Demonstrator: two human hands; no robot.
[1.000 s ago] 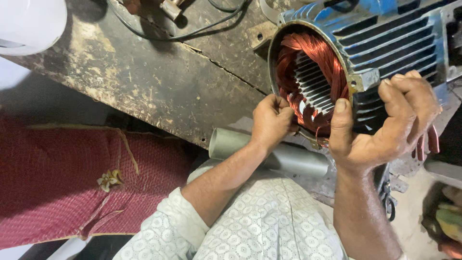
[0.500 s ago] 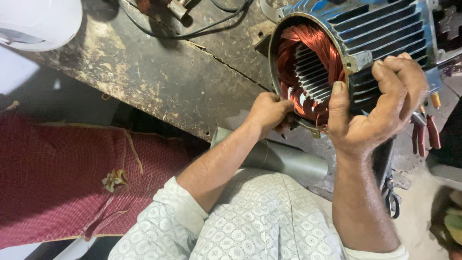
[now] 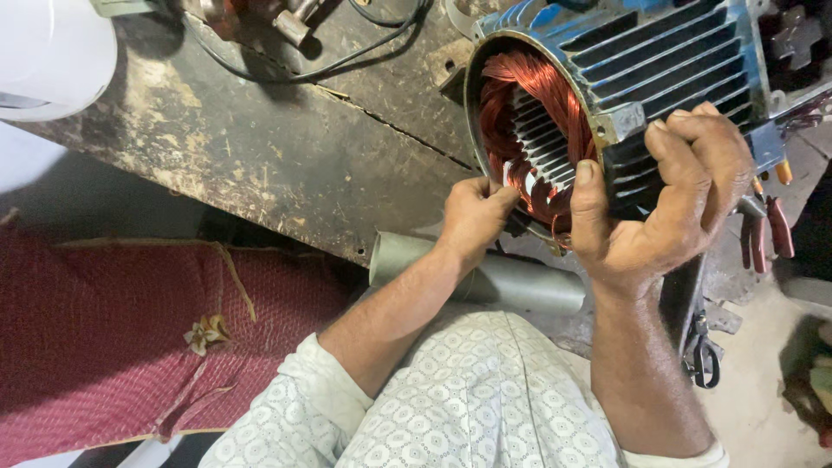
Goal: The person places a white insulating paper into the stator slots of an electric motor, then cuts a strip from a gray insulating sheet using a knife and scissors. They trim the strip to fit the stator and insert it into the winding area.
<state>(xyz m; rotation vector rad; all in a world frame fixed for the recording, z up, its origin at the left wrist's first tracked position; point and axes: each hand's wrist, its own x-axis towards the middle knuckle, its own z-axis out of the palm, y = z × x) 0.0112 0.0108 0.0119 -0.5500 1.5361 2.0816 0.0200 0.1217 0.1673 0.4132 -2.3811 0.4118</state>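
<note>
Two bare hands work at the open end of a blue finned motor housing that lies on its side at the edge of a worn, stained workbench. The right hand grips the housing's ribbed shell, fingers curled over the fins and thumb pressed against the rim. The left hand is closed in a narrow pinch at the lower rim, fingertips touching the copper windings and a small white slip among them; what exactly it pinches cannot be told. A grey metal tube lies just below the housing, across the person's lap. Red-handled pliers rest beside the right hand. A red patterned cloth lies to the left, well apart, and black cables trail over the bench top.
</note>
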